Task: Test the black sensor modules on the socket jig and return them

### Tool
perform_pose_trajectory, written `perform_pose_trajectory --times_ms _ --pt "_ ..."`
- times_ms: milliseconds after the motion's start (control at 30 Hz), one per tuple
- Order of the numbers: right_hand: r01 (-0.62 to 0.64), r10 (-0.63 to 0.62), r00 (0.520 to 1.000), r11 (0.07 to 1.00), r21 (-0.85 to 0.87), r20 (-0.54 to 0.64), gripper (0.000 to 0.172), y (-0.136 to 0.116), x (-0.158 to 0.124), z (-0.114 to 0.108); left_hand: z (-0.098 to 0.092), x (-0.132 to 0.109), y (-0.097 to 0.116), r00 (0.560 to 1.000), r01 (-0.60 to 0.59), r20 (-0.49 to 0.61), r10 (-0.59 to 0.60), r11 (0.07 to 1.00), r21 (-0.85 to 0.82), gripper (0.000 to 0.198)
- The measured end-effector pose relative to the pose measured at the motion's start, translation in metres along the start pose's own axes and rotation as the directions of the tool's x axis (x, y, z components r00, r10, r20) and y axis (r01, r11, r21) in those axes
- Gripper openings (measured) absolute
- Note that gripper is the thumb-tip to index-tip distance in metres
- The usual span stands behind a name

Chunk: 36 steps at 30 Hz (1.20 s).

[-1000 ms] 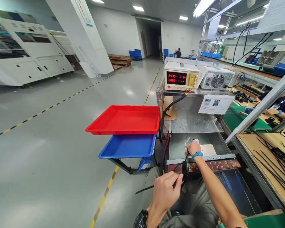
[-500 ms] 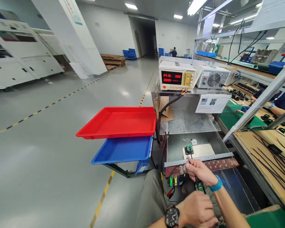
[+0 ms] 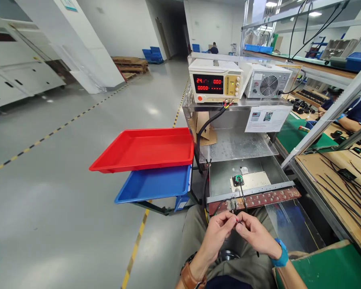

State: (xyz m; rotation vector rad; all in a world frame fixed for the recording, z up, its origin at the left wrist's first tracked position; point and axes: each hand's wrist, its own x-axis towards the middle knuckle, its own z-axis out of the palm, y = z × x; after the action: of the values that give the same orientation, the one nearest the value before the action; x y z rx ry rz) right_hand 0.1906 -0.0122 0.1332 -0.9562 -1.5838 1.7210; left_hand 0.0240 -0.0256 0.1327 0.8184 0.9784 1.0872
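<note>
My left hand [image 3: 217,233] and my right hand [image 3: 256,235] meet over my lap, fingertips pinched together. Between them is a thin wire end with a bit of red; its tip is mostly hidden by the fingers. A black cable [image 3: 243,193] drops from a round part with a green face [image 3: 238,180] towards my hands. That part sits by a pale metal plate [image 3: 255,182] inside the open metal tray [image 3: 221,172]. Just beyond my fingers runs a reddish-brown strip with metal studs [image 3: 264,197]. A dark round object [image 3: 228,255] rests in my lap, partly hidden.
A red tray [image 3: 150,148] overlaps a blue tray [image 3: 156,184] to the left. Ahead, a power supply [image 3: 215,82] with lit red digits stands on a metal shelf. Black cables [image 3: 344,200] lie on the right bench. Farther right sits a person [image 3: 356,114].
My left hand has swung up and forward from near my lap to meet my right hand at the wire end. The green circuit board formerly seen below my right hand is out of sight.
</note>
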Motion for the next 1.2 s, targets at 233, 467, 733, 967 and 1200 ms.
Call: perform_pose_trajectory --times_ms 233,467,733,967,1200 --pt "-0.039 0.058 0.994 0.982 0.187 -0.096 0.045 0.021 -0.014 0.015 -0.017 -0.020 -0.022 0.982 0.191 0.058 -0.182 0.944 -0.269 0.039" --pt "-0.014 0.031 0.990 0.992 0.123 -0.139 0.043 0.023 0.001 0.031 -0.029 -0.021 -0.028 0.976 0.204 0.013 -0.218 0.890 -0.408 0.031" --pt "-0.021 -0.043 0.967 0.969 -0.248 -0.250 0.031 0.053 0.018 0.050 -0.058 -0.005 -0.055 0.887 0.392 -0.076 -0.456 0.829 -0.398 0.019" --pt "-0.185 -0.080 0.928 0.748 -0.637 -0.364 0.018 0.073 0.044 0.062 -0.065 -0.011 -0.069 0.871 0.089 -0.486 -0.068 0.996 0.020 0.038" --pt "-0.271 -0.027 0.926 0.644 -0.715 -0.376 0.014 0.075 0.055 0.064 -0.062 -0.010 -0.063 0.928 -0.028 -0.287 0.239 0.810 0.586 0.026"
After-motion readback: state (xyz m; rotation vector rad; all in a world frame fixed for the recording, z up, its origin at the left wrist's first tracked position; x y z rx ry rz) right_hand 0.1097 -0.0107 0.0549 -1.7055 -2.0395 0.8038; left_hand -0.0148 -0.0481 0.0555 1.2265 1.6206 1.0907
